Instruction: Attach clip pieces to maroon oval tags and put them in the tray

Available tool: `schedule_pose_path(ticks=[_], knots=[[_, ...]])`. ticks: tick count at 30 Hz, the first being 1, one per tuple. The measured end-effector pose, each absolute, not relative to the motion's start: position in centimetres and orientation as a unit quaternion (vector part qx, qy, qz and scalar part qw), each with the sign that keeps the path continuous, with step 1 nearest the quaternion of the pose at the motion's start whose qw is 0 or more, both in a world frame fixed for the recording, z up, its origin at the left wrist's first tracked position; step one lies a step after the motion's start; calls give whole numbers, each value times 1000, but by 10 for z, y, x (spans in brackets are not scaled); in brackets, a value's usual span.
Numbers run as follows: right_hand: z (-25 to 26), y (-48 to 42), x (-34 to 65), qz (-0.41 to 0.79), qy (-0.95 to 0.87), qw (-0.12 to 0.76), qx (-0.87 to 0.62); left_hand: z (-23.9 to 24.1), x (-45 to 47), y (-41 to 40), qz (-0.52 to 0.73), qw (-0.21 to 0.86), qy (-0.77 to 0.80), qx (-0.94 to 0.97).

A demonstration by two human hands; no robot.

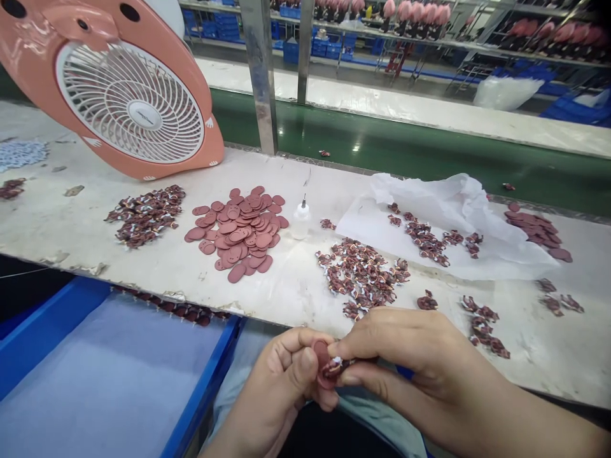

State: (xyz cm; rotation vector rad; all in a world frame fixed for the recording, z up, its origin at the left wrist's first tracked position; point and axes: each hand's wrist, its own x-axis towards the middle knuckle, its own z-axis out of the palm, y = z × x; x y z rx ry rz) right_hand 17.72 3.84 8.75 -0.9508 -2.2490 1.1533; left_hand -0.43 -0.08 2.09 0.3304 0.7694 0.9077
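Between thumb and fingers, my left hand (289, 369) grips a reddish-brown oval disc (321, 351) by its edge. My right hand (405, 356) pinches a small dark-brown figurine (336, 364) with white and orange marks, pressed against the disc's face. Fingers partly hide both pieces. Just beyond the hands lies a pile of similar figurines (363, 273). Left of it is a heap of loose oval discs (243, 229), some with small holes. A small white bottle with a needle tip (301, 215) stands upright between the two piles.
An orange fan (210, 137) stands at the back left, beside a metal post (260, 83). More figurines lie on a crumpled white sheet (496, 254) at right. A blue tray (105, 369) sits below the table edge at left. A green conveyor belt (405, 143) runs behind.
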Motion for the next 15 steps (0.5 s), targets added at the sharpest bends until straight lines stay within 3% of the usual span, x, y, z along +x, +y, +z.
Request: schedule_pose_path(ticks=[15], knots=[[86, 43, 171, 387, -837, 217, -319, 18, -1, -1, 422, 826, 358, 106]])
